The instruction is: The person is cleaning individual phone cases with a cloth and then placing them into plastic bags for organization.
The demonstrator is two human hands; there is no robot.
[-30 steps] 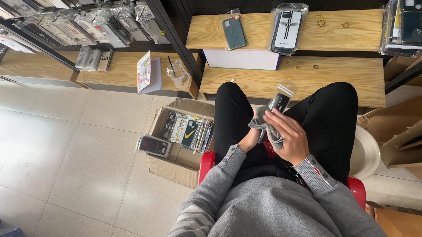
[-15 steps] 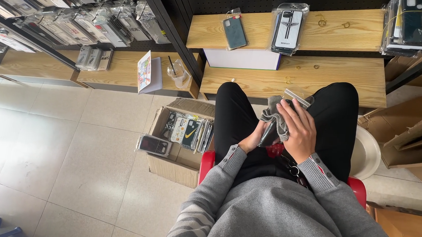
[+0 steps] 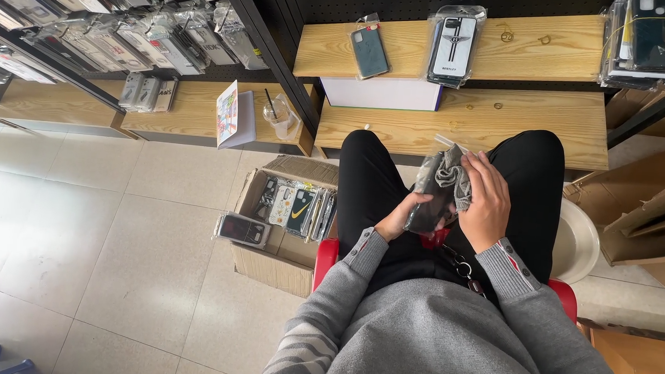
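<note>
Room: pale tiled floor (image 3: 118, 221) of a small shop, with wooden shelves (image 3: 495, 120) along the wall and a black pegboard above them.
Seat: the person sits on a red stool (image 3: 327, 256), legs in black trousers, arms in a grey sweater.
Left hand: the left hand (image 3: 396, 219) curls under the lower end of a dark phone case (image 3: 429, 196), fingers closed around its edge, holding it over the lap.
Right hand: the right hand (image 3: 486, 201) presses a crumpled grey cloth (image 3: 453, 177) against the upper part of the case, fingers bent over the cloth and gripping it.
Phone case position: tilted, between the two knees, just in front of the lower shelf's edge; a clear plastic sleeve seems to stick out at its top end, though I cannot tell for sure.
Cardboard box: an open cardboard box (image 3: 264, 253) stands on the floor just beside the person's left leg, packed with upright phone cases in wrappers.
Loose pack: one wrapped case (image 3: 242, 228) lies across the box's outer flap.
Upper shelf: a blue-grey case (image 3: 370, 51) and a white striped case (image 3: 452, 46) lie in clear bags, apart from each other.
Lower left shelf: a plastic cup with a straw (image 3: 278, 116) stands next to an open booklet (image 3: 231, 115).
Racks: rows of packaged cases (image 3: 113, 24) hang on the far left.
</note>
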